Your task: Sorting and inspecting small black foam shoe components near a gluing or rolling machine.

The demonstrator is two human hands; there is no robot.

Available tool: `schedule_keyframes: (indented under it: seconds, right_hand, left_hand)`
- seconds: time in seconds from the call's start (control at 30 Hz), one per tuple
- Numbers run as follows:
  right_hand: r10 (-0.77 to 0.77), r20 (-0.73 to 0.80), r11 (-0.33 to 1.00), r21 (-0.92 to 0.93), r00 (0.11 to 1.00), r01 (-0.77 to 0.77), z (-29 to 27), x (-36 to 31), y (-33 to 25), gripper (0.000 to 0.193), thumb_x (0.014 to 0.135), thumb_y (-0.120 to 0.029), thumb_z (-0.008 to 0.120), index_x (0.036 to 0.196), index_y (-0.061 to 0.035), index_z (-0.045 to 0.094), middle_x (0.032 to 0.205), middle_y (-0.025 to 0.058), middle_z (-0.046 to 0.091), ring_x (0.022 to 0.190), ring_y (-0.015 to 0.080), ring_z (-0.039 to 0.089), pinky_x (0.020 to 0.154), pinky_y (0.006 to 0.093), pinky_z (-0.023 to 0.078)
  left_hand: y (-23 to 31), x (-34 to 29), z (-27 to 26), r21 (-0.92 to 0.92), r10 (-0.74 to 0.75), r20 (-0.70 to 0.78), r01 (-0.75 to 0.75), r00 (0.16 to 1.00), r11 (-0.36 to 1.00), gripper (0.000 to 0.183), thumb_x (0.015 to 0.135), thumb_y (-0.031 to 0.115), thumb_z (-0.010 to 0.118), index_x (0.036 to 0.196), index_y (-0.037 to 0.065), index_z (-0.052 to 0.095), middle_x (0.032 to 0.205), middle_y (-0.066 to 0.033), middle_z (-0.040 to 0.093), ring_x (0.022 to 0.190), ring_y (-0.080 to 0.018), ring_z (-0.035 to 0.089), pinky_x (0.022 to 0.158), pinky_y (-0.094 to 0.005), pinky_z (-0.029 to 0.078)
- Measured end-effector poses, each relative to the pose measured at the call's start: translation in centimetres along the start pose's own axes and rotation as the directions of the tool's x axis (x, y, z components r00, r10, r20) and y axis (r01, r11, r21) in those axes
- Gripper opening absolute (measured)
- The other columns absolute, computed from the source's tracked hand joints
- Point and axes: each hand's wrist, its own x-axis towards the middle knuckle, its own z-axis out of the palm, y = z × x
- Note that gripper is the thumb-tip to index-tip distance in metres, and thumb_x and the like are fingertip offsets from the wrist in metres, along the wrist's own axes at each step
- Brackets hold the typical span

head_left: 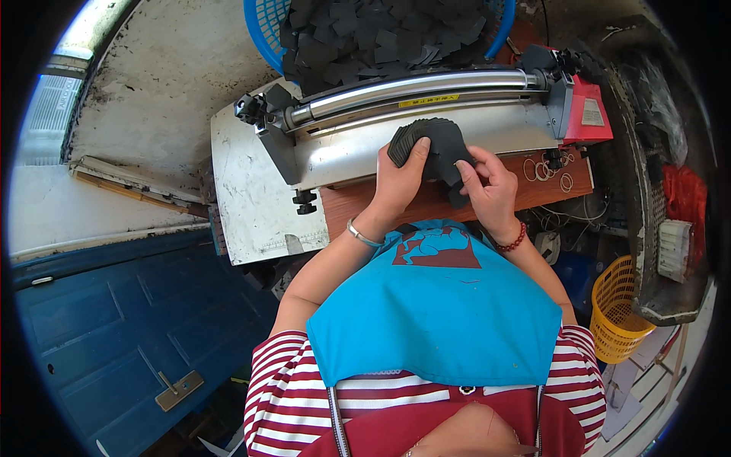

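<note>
A fanned stack of thin black cut pieces (440,139) is held up between my hands, above the front of a roller machine (426,91). My left hand (401,174) grips the stack's left side, its thumb pressed on the top piece. On the right, my right hand (491,186) pinches the lower right part of the pieces between thumb and fingers. The material of the pieces cannot be made out for certain. Behind the hands runs the machine's shiny metal roller, with a metal plate (350,158) sloping below it.
Beyond the roller stands a blue plastic basket (264,34) heaped with black pieces (381,38). Rubber bands (542,169) lie on the brown wooden board (358,209) at right. A yellow basket (618,301) stands lower right; a blue door (114,327) is at left.
</note>
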Motion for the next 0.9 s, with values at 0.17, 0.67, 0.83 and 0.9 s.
schedule_keyframes:
  seconds: [0.17,0.67,0.83,0.9]
  right_hand:
    - [0.189,0.023,0.964,0.186,0.982,-0.190,0.3,1.8,1.0,0.017,0.091,-0.016,0.066,0.096,-0.0002,0.065,0.067,0.0022,0.065,0.055,0.0046,0.056,0.047,0.0185,0.043]
    - [0.328,0.315,0.868,-0.472,0.891,-0.152,1.9,9.9,2.6,0.040,0.093,-0.032,0.059,0.068,-0.0006,0.062,0.051,0.0027,0.057,0.044,0.0098,0.054,0.044,0.0245,0.042]
    - [0.226,0.266,0.863,-0.502,0.937,-0.065,3.7,10.1,1.5,0.040,0.091,-0.034,0.060,0.068,-0.0012,0.065,0.054,0.0061,0.060,0.052,0.0159,0.060,0.053,0.0312,0.046]
    - [0.194,0.424,0.965,-0.244,0.885,-0.095,3.7,9.0,1.1,0.038,0.091,-0.034,0.061,0.072,-0.0009,0.066,0.055,0.0050,0.060,0.052,0.0130,0.059,0.051,0.0297,0.045]
  left_hand:
    - [0.7,0.1,-1.1,-0.474,-0.376,0.094,0.374,0.922,0.797,0.022,0.096,0.017,0.054,0.111,0.001,0.059,0.092,-0.0089,0.067,0.074,-0.0175,0.067,0.054,-0.0299,0.057]
    - [-0.8,-0.8,-6.4,-0.334,-0.389,-0.125,0.330,0.913,0.883,0.021,0.095,0.015,0.053,0.108,0.000,0.060,0.091,-0.0081,0.067,0.073,-0.0147,0.067,0.050,-0.0271,0.055]
    - [-0.9,-0.2,-6.0,-0.387,-0.419,-0.130,0.343,0.898,0.856,0.021,0.094,0.012,0.050,0.108,-0.001,0.061,0.091,-0.0083,0.067,0.073,-0.0151,0.067,0.050,-0.0270,0.055]
    - [-1.0,0.0,-5.9,-0.389,-0.405,-0.116,0.333,0.907,0.859,0.021,0.094,0.013,0.051,0.108,0.000,0.061,0.091,-0.0077,0.067,0.073,-0.0145,0.067,0.049,-0.0269,0.055]
